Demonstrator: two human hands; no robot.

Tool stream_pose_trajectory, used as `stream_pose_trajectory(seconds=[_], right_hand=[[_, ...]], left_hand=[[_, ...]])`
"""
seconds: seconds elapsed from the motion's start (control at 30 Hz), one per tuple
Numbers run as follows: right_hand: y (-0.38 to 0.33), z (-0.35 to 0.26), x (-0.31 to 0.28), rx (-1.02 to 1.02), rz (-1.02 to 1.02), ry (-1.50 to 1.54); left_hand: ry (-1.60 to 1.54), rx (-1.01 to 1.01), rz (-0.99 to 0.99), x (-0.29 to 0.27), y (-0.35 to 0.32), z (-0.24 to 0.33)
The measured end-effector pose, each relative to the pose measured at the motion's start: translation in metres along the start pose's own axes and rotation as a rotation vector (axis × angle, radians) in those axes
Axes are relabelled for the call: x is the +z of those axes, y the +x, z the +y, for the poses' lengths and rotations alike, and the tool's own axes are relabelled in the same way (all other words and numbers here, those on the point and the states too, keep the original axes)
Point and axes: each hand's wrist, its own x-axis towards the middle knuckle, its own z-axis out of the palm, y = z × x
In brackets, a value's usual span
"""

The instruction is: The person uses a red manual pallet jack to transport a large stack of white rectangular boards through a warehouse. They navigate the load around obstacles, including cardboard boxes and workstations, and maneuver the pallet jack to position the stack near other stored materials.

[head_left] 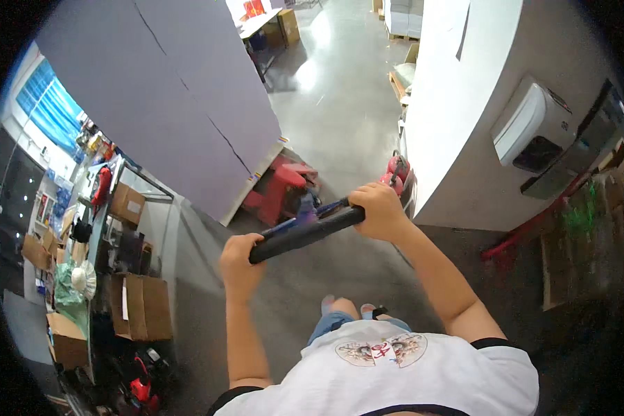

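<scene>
A thick black bar [305, 238], seemingly padded, runs across in front of my body, its right end higher in the picture than its left. My left hand [241, 262] is closed around the left end. Around the right end my right hand [380, 210] is closed too. Just beyond the bar shows a blurred blue and purple part [305, 213]; I cannot tell how it joins the bar. Both arms reach forward over the grey floor [326, 125].
A red plastic stool [284, 191] stands ahead, by the end of a pale partition [187, 83]. Red fire extinguishers [395, 170] sit against the white wall at right, which carries a white box-shaped device [534, 128]. Cardboard boxes [142, 305] and a cluttered bench line the left.
</scene>
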Motion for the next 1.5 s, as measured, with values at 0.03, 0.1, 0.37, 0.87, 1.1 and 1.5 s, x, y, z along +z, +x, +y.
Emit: stream_pose_trajectory(seconds=[0.03, 0.1, 0.37, 0.87, 1.1, 1.5], right_hand=[[-0.003, -0.011, -0.003, -0.003, 0.025, -0.004], [-0.006, -0.039, -0.006, 0.014, 0.033, -0.017], [-0.049, -0.187, 0.020, 0.168, 0.113, -0.247], [-0.135, -0.453, 0.065, 0.477, 0.093, -0.342], [-0.197, -0.565, 0.090, 0.455, 0.111, -0.365], [-0.281, -0.736, 0.116, 0.419, 0.209, -0.338]], left_hand=[[-0.002, 0.046, 0.028, -0.010, -0.004, -0.002], [-0.004, 0.071, 0.005, -0.036, -0.012, -0.005], [-0.140, 0.199, -0.066, -0.136, -0.057, -0.050], [-0.253, 0.269, -0.176, -0.293, -0.198, -0.100], [-0.253, 0.231, -0.182, -0.368, -0.294, -0.106], [-0.275, 0.172, -0.119, -0.471, -0.429, -0.105]])
